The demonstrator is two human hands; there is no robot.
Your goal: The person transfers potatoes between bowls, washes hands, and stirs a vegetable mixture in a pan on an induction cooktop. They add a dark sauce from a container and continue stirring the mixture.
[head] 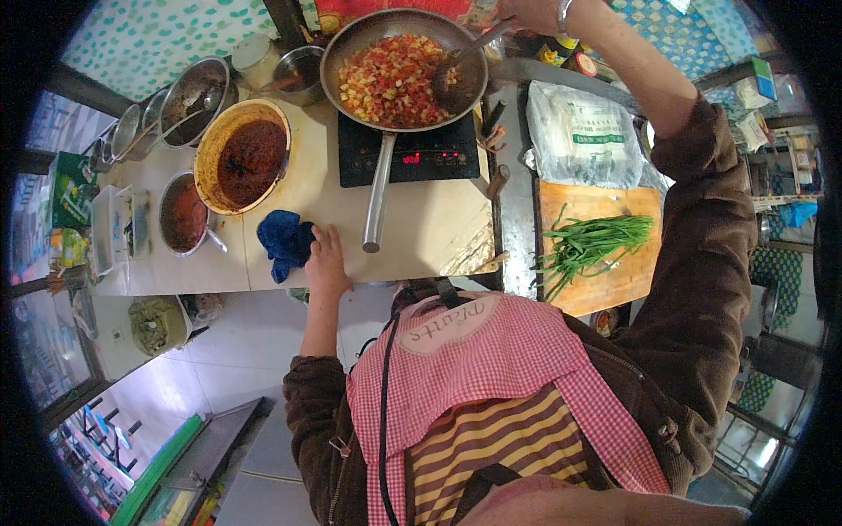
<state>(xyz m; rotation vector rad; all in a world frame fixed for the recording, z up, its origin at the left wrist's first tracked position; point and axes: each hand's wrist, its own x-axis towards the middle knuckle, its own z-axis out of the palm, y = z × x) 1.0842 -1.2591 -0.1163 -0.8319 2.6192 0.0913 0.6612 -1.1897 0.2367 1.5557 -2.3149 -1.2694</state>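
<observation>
My right hand (526, 12), partly cut off at the top edge, is shut on the handle of a dark cooking spatula (470, 49). The spatula's head lies in chopped red and pale yellow food (395, 79), perhaps tomato, inside a frying pan (342, 39). That pan stands on a black induction cooktop (434, 167) with a lit red display, its steel handle (378, 204) pointing towards me. At the counter's front edge, my left hand (327, 263) rests with fingers apart, against a crumpled dark blue cloth (284, 240).
Left of the cooktop stand an enamel basin (205, 158) of dark red sauce, a small saucepan (172, 240) and a steel bowl (217, 75). On the right, green chives or scallions (592, 246) lie on a wooden cutting board (625, 289), below a plastic bag (585, 141).
</observation>
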